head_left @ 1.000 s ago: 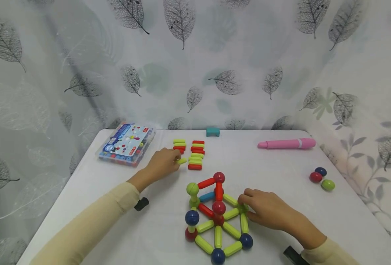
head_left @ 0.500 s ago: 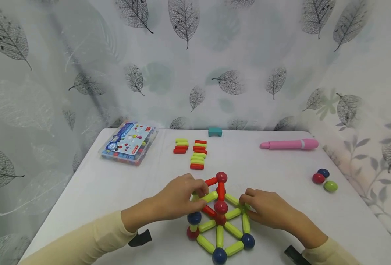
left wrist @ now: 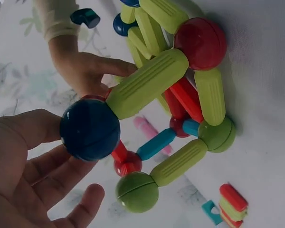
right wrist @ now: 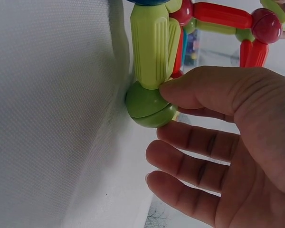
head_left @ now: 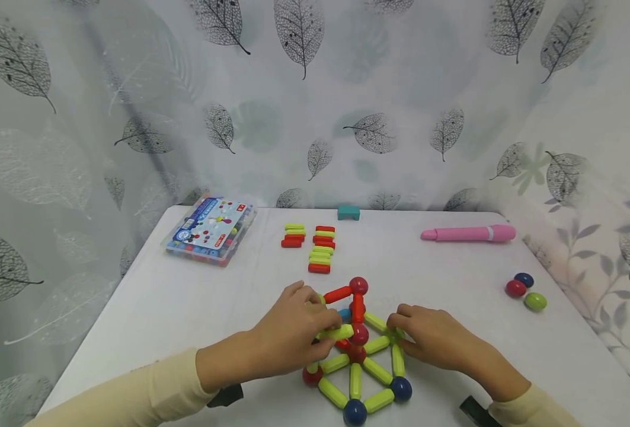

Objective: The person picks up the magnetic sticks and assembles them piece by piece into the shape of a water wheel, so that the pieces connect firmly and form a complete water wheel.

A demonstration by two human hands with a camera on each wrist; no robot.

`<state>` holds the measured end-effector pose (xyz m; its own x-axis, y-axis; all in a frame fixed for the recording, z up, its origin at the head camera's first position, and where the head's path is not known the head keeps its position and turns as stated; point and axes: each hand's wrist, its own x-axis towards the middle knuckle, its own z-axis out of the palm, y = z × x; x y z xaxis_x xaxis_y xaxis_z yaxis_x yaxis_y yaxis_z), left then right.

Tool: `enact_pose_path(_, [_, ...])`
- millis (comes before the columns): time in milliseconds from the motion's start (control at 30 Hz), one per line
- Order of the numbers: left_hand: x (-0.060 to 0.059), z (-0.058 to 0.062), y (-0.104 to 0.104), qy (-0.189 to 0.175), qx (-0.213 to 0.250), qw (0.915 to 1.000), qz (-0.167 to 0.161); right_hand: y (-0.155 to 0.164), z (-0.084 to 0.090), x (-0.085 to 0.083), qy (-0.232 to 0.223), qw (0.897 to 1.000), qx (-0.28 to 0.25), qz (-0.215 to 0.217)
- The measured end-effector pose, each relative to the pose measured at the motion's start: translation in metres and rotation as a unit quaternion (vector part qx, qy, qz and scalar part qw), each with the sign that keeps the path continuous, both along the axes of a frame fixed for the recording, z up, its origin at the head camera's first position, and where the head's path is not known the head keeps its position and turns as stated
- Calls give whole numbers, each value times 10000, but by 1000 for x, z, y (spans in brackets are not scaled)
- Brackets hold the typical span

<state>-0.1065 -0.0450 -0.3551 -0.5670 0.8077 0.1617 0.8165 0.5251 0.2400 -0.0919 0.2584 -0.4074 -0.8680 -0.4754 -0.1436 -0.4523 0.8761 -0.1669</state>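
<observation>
My left hand [head_left: 293,329] pinches a yellow-green magnetic rod [head_left: 340,332] at the left side of a ball-and-rod structure. That rod's tip meets an upper red ball [head_left: 359,334]. In the left wrist view a blue ball [left wrist: 90,128] on an upright rod sits by the thumb and hides what the fingers grip. On the other side, my right hand [head_left: 443,338] holds a green ball [right wrist: 152,104] at the base between thumb and index finger, its other fingers loosely bent. Red rods [head_left: 358,309] and red balls form the taller back part. Yellow-green rods [head_left: 377,372] spread along the base.
Loose red and yellow-green rods [head_left: 321,250] lie in two columns behind the structure. A lidded plastic case [head_left: 210,231] is at back left, a teal block [head_left: 349,213] at the back edge. To the right are a pink pen-like stick [head_left: 468,233] and loose balls [head_left: 536,301].
My left hand has brought the yellow-green rod from beside the loose rods toward me, then right to the upper red ball. My right hand has stayed at the green ball.
</observation>
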Motion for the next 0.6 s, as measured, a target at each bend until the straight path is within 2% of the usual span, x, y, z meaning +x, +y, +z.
enact_pose_path(167, [4, -1, 1, 639, -362, 9972, -135, 1, -1, -1, 40, 10000, 44, 3])
enact_pose_path(467, [8, -2, 2, 1070, -700, 9915, -242, 0, 0, 0, -8, 10000, 17, 11])
enact_pose_path(600, [9, -4, 2, 1328, -716, 9881, -301, 0, 0, 0, 20, 10000, 15, 29])
